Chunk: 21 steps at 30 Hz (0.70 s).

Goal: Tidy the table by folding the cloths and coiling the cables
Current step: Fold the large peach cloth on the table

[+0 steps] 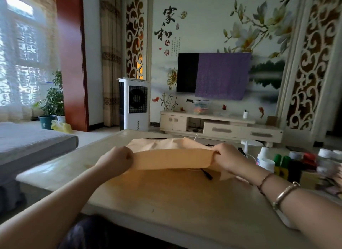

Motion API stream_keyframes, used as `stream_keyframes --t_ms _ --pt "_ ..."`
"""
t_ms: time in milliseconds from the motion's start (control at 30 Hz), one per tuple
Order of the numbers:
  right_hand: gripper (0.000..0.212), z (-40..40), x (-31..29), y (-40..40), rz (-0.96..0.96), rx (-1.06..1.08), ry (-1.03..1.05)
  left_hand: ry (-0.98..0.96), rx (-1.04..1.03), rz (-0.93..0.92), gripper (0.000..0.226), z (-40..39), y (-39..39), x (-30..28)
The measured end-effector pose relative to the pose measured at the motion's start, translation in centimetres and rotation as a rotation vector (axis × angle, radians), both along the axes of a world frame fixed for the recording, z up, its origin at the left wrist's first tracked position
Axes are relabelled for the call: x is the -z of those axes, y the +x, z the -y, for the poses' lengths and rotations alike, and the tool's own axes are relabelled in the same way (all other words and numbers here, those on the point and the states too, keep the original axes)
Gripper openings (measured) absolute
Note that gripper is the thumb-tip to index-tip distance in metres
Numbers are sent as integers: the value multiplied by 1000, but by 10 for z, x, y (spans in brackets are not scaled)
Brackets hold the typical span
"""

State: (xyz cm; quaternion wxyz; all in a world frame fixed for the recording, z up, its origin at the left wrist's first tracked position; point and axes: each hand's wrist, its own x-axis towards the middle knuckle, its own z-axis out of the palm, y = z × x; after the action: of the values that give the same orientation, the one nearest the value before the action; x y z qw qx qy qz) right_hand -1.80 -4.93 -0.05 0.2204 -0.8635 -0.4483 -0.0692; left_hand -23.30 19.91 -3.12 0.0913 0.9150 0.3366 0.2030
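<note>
Gripping a soft peach-coloured square of cloth point(172, 159) by its 2 upper corners, the left hand point(118, 160) and right hand point(228, 159) are well apart, each with fingers curled tight round the fabric, stretching the folded edge taut above the pale wooden bench point(166, 198). The cloth looks light and limp, likely to sag anywhere it is not held, so corners and edges are the sensible holds. A thin black cable point(206, 173) pokes out beneath it, flexible and probably easy to coil. Far off, large black calligraphy point(166, 24) on the wall mural reads 家和. Labels on the small bottles point(281, 164) at right are too blurred to read.
</note>
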Motion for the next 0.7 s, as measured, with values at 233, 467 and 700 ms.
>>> stream_keyframes --t_ms 233,467,700 --pt "24 3 -23 2 -294 -58 -286 -253 99 -478 22 16 -6 -44" --pt "28 -11 20 -10 -360 -183 -536 -230 168 -662 14 9 -7 -22" --pt "21 -26 54 5 -134 -120 -324 20 91 -313 26 -16 10 13"
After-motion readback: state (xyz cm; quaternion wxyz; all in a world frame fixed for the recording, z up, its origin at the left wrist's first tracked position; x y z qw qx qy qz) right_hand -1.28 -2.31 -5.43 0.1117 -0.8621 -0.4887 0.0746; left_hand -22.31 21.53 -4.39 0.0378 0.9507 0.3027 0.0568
